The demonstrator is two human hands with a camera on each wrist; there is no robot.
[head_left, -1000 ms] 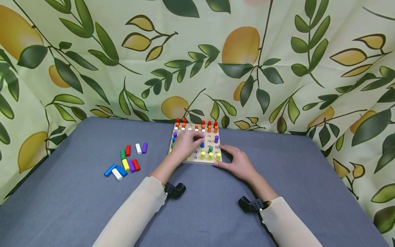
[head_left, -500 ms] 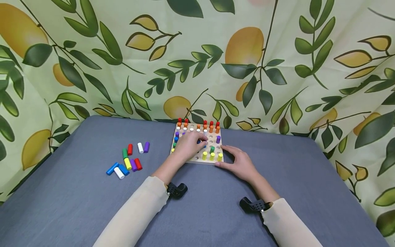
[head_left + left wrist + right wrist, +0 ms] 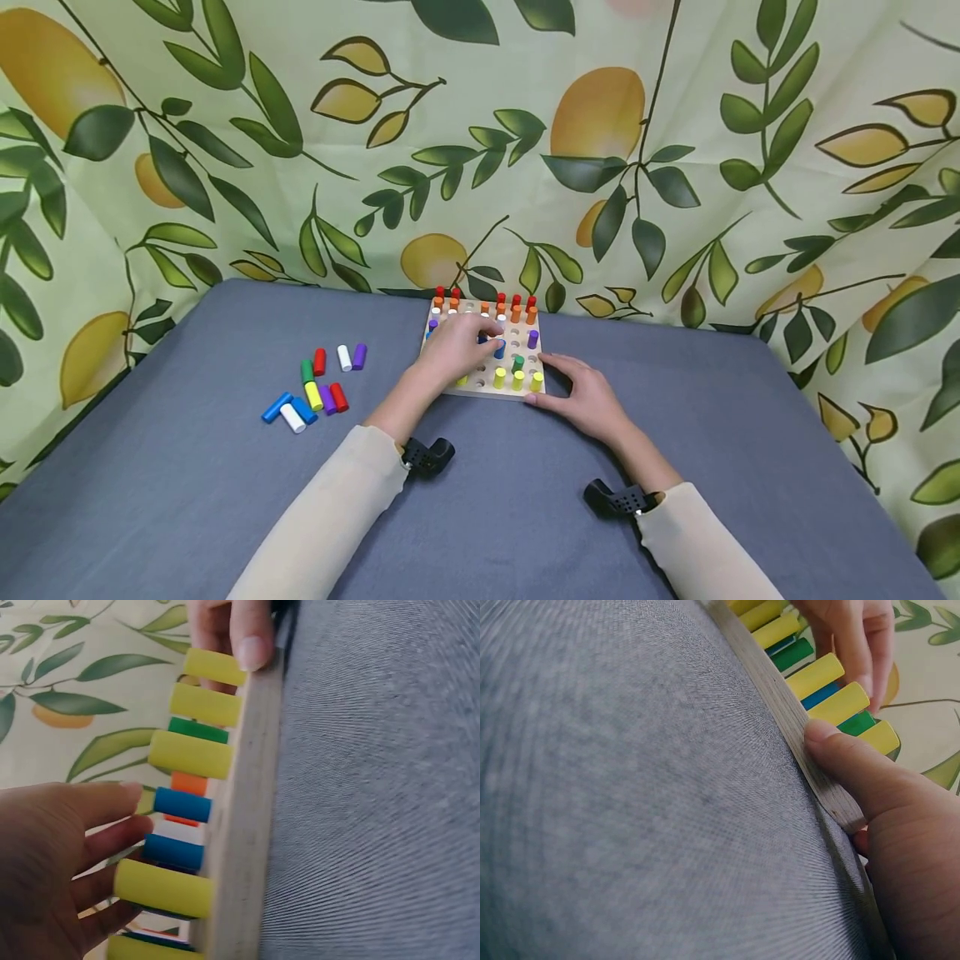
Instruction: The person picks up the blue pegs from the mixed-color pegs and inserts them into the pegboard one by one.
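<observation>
A wooden pegboard [image 3: 491, 395] at the far middle of the table holds upright pegs in coloured rows. My left hand [image 3: 457, 343] hovers over its middle, fingers loosely bent. In the left wrist view, its thumb and index fingertips stop just short of a blue peg [image 3: 182, 804], with no peg between them. My right hand [image 3: 581, 392] grips the board's near right corner, its thumb [image 3: 840, 754] on the front edge beside a yellow peg [image 3: 879, 737]. A green peg [image 3: 518, 364] and a purple peg [image 3: 532, 339] stand in the right part. The left hand hides part of the board.
Several loose pegs lie on the grey tablecloth [image 3: 187, 467] to the left, among them a green peg [image 3: 307, 371], a white peg [image 3: 292, 418] and a red peg [image 3: 339, 397]. A leaf-and-fruit patterned cloth [image 3: 480, 192] hangs behind the table.
The head view has shifted slightly. My left fingers dipped over the blue peg half a second ago, covering much of it, and now it shows again beside them. The right hand keeps its hold.
</observation>
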